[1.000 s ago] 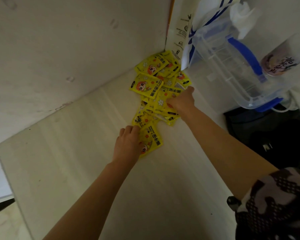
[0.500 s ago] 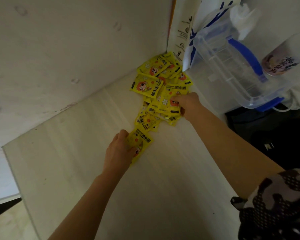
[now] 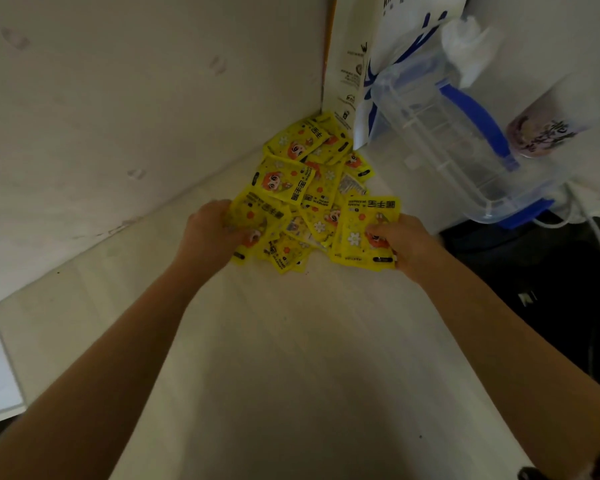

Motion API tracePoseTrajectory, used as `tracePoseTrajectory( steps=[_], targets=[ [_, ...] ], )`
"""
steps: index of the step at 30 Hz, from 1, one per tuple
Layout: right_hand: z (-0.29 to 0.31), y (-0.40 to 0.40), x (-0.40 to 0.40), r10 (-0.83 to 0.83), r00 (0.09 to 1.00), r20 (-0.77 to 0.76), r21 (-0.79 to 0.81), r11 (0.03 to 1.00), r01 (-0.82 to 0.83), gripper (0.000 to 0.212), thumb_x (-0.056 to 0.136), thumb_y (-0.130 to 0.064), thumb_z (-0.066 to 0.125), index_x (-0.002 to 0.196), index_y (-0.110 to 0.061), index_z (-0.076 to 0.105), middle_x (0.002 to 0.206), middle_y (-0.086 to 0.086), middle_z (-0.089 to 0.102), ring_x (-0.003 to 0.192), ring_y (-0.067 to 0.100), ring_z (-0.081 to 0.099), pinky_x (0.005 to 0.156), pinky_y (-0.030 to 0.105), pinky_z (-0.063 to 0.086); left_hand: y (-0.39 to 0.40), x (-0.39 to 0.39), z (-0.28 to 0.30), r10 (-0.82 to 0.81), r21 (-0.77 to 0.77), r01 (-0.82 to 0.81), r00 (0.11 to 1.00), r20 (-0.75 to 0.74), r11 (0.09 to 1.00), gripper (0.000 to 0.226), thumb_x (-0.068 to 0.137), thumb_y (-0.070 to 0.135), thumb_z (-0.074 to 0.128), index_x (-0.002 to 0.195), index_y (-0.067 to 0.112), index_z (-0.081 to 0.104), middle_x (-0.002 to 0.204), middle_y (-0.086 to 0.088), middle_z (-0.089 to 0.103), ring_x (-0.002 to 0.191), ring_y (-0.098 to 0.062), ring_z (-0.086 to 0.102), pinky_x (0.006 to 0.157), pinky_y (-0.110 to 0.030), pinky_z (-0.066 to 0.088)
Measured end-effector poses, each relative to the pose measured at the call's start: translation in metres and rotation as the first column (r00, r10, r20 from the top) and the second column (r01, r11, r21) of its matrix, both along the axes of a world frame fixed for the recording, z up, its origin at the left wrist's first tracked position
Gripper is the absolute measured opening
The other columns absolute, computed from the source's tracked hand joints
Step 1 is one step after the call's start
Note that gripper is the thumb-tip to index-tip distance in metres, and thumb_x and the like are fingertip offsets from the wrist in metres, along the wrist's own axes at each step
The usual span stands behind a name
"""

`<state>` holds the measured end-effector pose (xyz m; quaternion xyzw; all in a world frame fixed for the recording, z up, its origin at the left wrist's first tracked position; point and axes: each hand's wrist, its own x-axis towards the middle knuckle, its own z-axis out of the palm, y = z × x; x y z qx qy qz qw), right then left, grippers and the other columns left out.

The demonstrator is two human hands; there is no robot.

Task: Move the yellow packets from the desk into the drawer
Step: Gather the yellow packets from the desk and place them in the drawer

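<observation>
While the left hand (image 3: 210,230) and right hand (image 3: 400,242) each pinch yellow packets (image 3: 291,188) at frame centre, the slippery stack, seemingly loose, could spill off the desk (image 3: 291,358).

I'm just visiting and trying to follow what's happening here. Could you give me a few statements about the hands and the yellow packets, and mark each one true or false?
1. The right hand grips a yellow packet by its near edge. True.
2. The left hand hangs idle, away from the packets. False: it holds packets at the left edge of the pile.
3. The pile lies in the corner of the desk against the wall. True.
4. The clear box with the blue handle is full of yellow packets. False: no packets show in it.
5. A drawer is open in view. False: none is visible.
</observation>
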<state>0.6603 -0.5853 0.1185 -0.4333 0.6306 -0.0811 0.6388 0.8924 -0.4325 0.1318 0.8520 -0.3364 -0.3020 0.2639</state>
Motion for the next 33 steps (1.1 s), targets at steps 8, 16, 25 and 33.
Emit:
tracePoseTrajectory(
  steps=[8, 16, 25, 33],
  targets=[
    [-0.004, -0.015, 0.016, 0.129, 0.987, -0.093, -0.066, 0.989, -0.135, 0.022, 0.079, -0.001, 0.067, 0.101, -0.002, 0.067, 0.095, 0.017, 0.067, 0.073, 0.024, 0.064, 0.073, 0.035, 0.054, -0.093, 0.026, -0.011, -0.324, 0.094, 0.311, 0.924, 0.205, 0.946, 0.046, 0.081, 0.018, 0.072, 0.121, 0.001, 0.057, 0.121, -0.020, 0.060, 0.114, -0.034, 0.055, 0.089, -0.033, 0.040],
    [-0.016, -0.026, 0.043, 0.298, 0.930, -0.215, -0.134, 0.934, -0.330, 0.009, 0.075, -0.003, 0.060, 0.078, -0.011, 0.060, 0.070, 0.011, 0.052, 0.067, 0.022, 0.054, 0.065, 0.029, 0.042, -0.137, 0.044, -0.034, -0.453, 0.190, 0.419, 0.869, 0.199, 0.888, 0.045, 0.085, 0.011, 0.066, 0.126, -0.001, 0.052, 0.126, -0.023, 0.055, 0.117, -0.035, 0.052, 0.095, -0.037, 0.042],
    [-0.021, -0.027, 0.042, 0.227, 0.949, -0.220, -0.008, 0.972, -0.234, 0.040, 0.079, 0.003, 0.061, 0.117, 0.012, 0.058, 0.112, 0.025, 0.066, 0.093, 0.028, 0.064, 0.076, 0.030, 0.047, -0.124, 0.049, -0.047, -0.474, 0.296, 0.404, 0.852, 0.222, 0.865, 0.051, 0.089, 0.028, 0.063, 0.131, 0.007, 0.046, 0.132, -0.015, 0.052, 0.121, -0.033, 0.050, 0.100, -0.041, 0.040],
    [-0.014, -0.003, 0.011, 0.133, 0.978, -0.163, 0.016, 0.991, -0.132, 0.032, 0.082, -0.008, 0.060, 0.110, 0.008, 0.062, 0.089, 0.014, 0.058, 0.081, 0.023, 0.057, 0.083, 0.043, 0.053, -0.051, 0.039, -0.038, -0.027, 0.051, 0.032, 0.994, -0.104, 0.998, 0.032, 0.084, 0.017, 0.069, 0.113, 0.005, 0.059, 0.109, -0.009, 0.066, 0.100, -0.028, 0.063, 0.085, -0.040, 0.051]
  ],
)
